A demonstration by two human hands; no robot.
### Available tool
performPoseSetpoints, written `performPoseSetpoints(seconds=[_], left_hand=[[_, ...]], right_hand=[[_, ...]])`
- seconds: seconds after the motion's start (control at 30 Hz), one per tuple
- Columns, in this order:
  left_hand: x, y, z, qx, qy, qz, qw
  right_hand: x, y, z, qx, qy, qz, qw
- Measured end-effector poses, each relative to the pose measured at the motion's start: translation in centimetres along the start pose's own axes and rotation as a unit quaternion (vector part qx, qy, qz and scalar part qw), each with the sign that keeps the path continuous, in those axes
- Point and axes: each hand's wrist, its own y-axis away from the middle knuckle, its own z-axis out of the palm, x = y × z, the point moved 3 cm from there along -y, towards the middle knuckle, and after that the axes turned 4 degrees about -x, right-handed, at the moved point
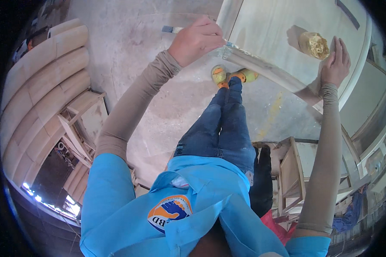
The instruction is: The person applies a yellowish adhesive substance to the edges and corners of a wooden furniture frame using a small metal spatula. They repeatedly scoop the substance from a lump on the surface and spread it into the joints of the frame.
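Observation:
My left hand [197,39] is closed around a paintbrush [170,29]; its handle end sticks out to the left and the bristle end reaches the lower edge of a pale wooden panel [270,30]. My right hand [336,64] lies flat with fingers spread on the panel's right side. Just left of that hand a crumpled golden pad [314,44] rests on the panel. Both arms wear tan sleeves.
Curved wooden pieces [43,90] are stacked at the left beside a small wooden frame [79,124]. A wooden stool [294,171] stands at the right below the panel. My legs in jeans and yellow shoes [232,76] stand on the concrete floor [133,51].

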Motion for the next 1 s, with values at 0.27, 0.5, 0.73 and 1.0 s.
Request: performPoseSetpoints(seconds=[0.27, 0.5, 0.73, 1.0], left_hand=[[-0.4, 0.9, 1.0, -0.051, -0.079, 0.03, 0.995], [-0.8, 0.2, -1.2, -0.058, -0.066, 0.038, 0.995], [-0.4, -0.4, 0.4, -0.069, -0.024, 0.021, 0.997], [-0.9, -0.3, 0.5, -0.061, 0.02, 0.008, 0.998]], right_hand=[[-0.3, 0.0, 0.0, 0.005, 0.007, -0.003, 1.0], [-0.2, 0.2, 0.0, -0.001, 0.02, 0.018, 1.0], [0.1, 0.3, 0.3, -0.002, 0.024, 0.017, 1.0], [-0.2, 0.3, 0.2, 0.0, 0.043, 0.02, 0.999]])
